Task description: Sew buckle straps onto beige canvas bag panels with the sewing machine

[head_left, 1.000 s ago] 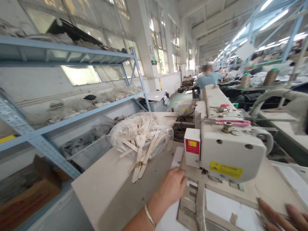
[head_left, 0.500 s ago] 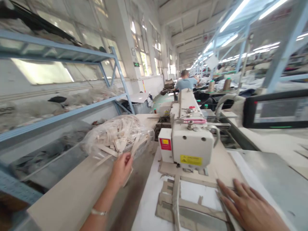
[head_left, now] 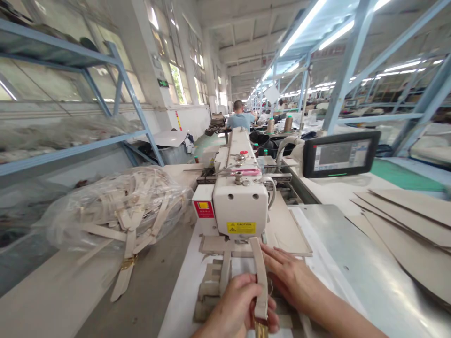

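Note:
My left hand (head_left: 237,300) is closed around a beige strap (head_left: 260,267) with a gold buckle (head_left: 261,328) at its near end. The strap's far end reaches up to just below the head of the white sewing machine (head_left: 241,199). Beside the strap, my right hand (head_left: 294,274) lies with fingers stretched forward, fingertips by the strap's far part; its thumb is hidden. Under both hands is a cut-out template (head_left: 211,281) on a white sheet. A second strap (head_left: 225,270) lies along the template, and a beige panel (head_left: 287,230) sits beneath the machine head.
A clear plastic bag (head_left: 70,211) of beige straps sits on the left, one buckled strap (head_left: 123,281) hanging out. On the right are a control screen (head_left: 340,155) and stacked beige panels (head_left: 412,234). Blue shelving (head_left: 130,98) stands left; a person (head_left: 241,117) sits further ahead.
My left hand has left the bag and come right to the template with a buckled strap in it. My right hand has shifted towards the strap. The view has turned right.

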